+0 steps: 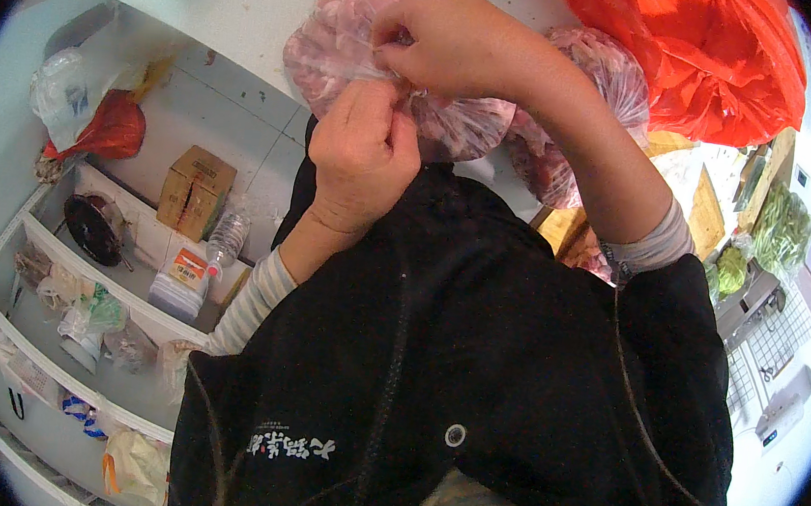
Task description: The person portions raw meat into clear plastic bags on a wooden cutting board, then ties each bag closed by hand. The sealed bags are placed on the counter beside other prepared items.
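Observation:
A clear plastic bag of raw meat (pixel 323 48) lies at the near edge of a white tabletop (pixel 239 6). My left hand (pixel 364 149) is closed on gathered plastic at the bag's near side. Just beyond it, my right hand (pixel 439 42) pinches the film between thumb and fingers. A second bulge of bagged meat (pixel 466 130) sits right of my left hand; whether it belongs to the same bag I cannot tell. Another clear bag of meat (pixel 607 67) is partly hidden behind my right forearm.
A big red plastic bag (pixel 699 69) stands at the far right. Wooden boards (pixel 706 214) and bagged greens (pixel 782 230) lie further right. Low on the left, shelves (pixel 138 325) carry a plastic jug (pixel 183 285) and bags, near a cardboard box (pixel 197 190) and a clear bottle (pixel 229 234).

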{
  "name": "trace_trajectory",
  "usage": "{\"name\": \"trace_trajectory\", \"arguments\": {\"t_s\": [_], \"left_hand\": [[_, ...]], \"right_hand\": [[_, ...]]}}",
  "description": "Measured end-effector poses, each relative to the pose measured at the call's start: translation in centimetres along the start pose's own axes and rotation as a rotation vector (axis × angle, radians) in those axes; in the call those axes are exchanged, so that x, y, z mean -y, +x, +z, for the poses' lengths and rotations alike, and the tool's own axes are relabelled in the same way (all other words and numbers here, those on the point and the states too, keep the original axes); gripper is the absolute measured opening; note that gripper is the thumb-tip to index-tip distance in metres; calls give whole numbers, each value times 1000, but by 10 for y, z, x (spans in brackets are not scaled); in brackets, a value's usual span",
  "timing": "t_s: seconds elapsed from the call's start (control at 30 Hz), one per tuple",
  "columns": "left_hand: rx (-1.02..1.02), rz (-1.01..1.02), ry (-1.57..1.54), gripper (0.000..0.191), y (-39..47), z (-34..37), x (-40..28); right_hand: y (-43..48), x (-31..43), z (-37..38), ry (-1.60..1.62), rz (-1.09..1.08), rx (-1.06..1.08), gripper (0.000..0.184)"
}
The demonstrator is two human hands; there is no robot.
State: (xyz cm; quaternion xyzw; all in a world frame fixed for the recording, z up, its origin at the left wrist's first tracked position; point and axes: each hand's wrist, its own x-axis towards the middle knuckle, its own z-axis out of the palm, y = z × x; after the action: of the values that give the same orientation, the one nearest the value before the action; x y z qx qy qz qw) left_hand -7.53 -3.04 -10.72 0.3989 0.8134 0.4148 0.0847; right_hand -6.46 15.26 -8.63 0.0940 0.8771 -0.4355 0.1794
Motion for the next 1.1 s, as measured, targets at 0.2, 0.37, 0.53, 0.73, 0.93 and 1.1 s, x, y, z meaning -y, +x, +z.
{"name": "trace_trajectory", "arguments": {"t_s": [0.2,0.37,0.53,0.73,0.93,1.1], "left_hand": [[-33,-104,-51,15,-4,5,5],[-52,-372,-300,12,-5,11,6],[-6,-479,-360,9,-3,9,4],[95,-615,-578,9,-4,2,1],[143,-536,-498,9,-2,2,3],[148,-559,-538,7,0,1,2]], "right_hand": [[-4,-7,2,269,76,-39,18],[-8,-3,3,155,-109,-251,16],[-26,-11,-20,141,-273,-127,30],[-65,-14,24,-5,-279,-417,12],[-74,-15,45,53,-217,-489,14],[-76,-19,46,12,-284,-505,18]]}}
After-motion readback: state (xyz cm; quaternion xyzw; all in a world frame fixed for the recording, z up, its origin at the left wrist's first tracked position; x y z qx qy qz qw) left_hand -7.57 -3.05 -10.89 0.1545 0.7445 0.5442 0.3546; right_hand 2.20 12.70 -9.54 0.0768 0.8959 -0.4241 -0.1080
